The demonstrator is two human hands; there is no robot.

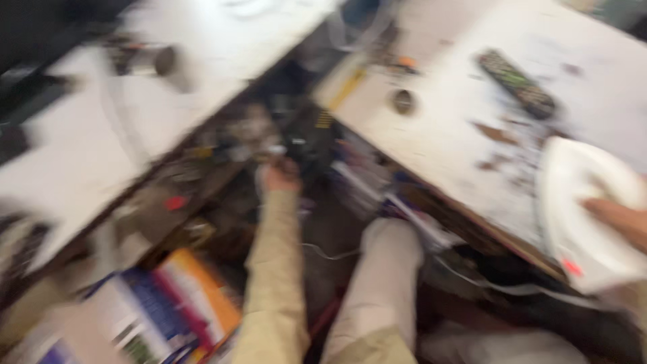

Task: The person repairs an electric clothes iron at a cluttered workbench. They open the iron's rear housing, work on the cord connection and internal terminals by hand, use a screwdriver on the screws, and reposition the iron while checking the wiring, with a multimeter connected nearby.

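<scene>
The picture is heavily blurred. My left hand (282, 176), in a beige sleeve, reaches down into the dark gap between two white tables, among tangled cables and small objects; whether it grips anything is unclear. My right hand (617, 219) rests at the right edge, fingers on a white plate-like object (579, 202) that sits at the front edge of the right table (445, 135). My knee in light trousers (384, 269) shows below.
A dark remote control (517, 83) and a small round object (403, 101) lie on the stained right table. The left table (87, 155) carries a dark cylindrical item (165, 61). Colourful boxes (168, 303) sit on the floor at lower left.
</scene>
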